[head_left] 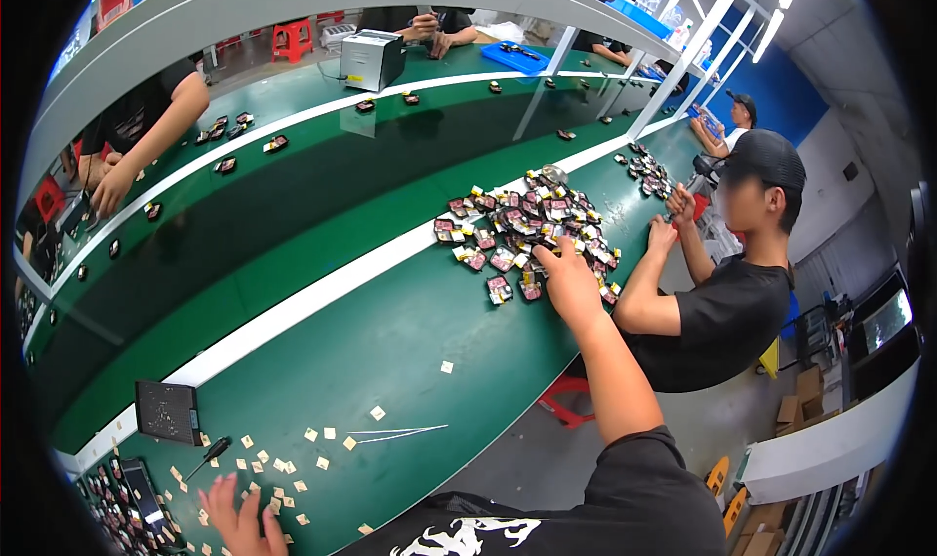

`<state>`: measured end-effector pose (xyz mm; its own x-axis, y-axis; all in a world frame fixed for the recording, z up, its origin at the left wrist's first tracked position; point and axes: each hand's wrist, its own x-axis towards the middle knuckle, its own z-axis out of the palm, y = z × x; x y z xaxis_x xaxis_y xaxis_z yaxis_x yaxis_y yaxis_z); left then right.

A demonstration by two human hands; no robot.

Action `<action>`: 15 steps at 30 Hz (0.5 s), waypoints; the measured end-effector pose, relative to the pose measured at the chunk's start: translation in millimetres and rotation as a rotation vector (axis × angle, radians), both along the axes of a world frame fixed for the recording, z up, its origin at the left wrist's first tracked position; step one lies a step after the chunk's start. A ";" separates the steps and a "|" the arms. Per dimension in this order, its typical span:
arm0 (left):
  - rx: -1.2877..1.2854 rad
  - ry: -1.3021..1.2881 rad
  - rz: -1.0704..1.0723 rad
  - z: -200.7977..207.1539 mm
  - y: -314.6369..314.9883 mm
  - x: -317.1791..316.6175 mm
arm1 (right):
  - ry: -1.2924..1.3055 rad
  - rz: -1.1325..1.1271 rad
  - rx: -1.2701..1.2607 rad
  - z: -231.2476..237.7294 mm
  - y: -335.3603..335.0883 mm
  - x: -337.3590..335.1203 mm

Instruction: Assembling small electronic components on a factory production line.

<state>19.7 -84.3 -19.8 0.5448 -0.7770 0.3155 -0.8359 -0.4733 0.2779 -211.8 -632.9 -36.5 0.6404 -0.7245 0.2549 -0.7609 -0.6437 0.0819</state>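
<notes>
My right hand [570, 281] reaches out to a heap of small black-cased units [522, 214] with pinkish middles and yellow-and-white tabs. Its thumb and fingers are apart at the heap's near edge, and no unit shows clearly in its grasp. My left hand [242, 522] is spread low at the left, beside many small cream square pieces [285, 466] scattered on the green table [390, 336]. Near that hand lie a black-handled screwdriver [210, 455] and metal tweezers [400, 433].
A black tray [168, 411] sits by the white rail [322, 307]. Beyond it runs a green conveyor [293, 253] carrying spaced units. More units [102, 512] and a dark phone-like slab [143, 493] lie at lower left. A co-worker in a cap [747, 263] sits close on my right; others work across.
</notes>
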 end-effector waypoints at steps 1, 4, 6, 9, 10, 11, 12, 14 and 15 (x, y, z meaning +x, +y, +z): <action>-0.004 0.011 -0.028 0.0 -6.2 -1.3 | -0.020 -0.001 0.000 1.2 2.0 1.6; 0.022 0.030 -0.066 -3.5 -11.0 -10.2 | -0.098 0.082 -0.035 -7.6 -3.3 -9.8; 0.008 0.072 -0.067 -3.2 -19.1 -15.8 | -0.164 0.122 -0.078 -10.0 -5.9 -16.9; 0.039 0.158 -0.182 2.8 -35.3 -20.6 | -0.201 0.132 -0.080 -12.2 -5.2 -19.8; 0.041 0.160 -0.165 6.1 -42.2 -22.8 | -0.215 0.139 -0.073 -12.7 -5.0 -18.4; 0.060 0.185 -0.232 11.1 -51.1 -25.3 | -0.244 0.157 -0.077 -12.3 -5.4 -16.6; 0.080 0.209 -0.295 16.7 -59.5 -28.3 | -0.247 0.178 -0.068 -13.0 -5.9 -14.1; 0.148 0.201 -0.370 14.3 -86.5 -28.1 | -0.241 0.143 -0.065 -14.0 -8.2 -25.3; 0.223 0.182 -0.442 14.5 -97.9 -29.1 | -0.236 0.148 -0.064 -13.2 -7.4 -30.1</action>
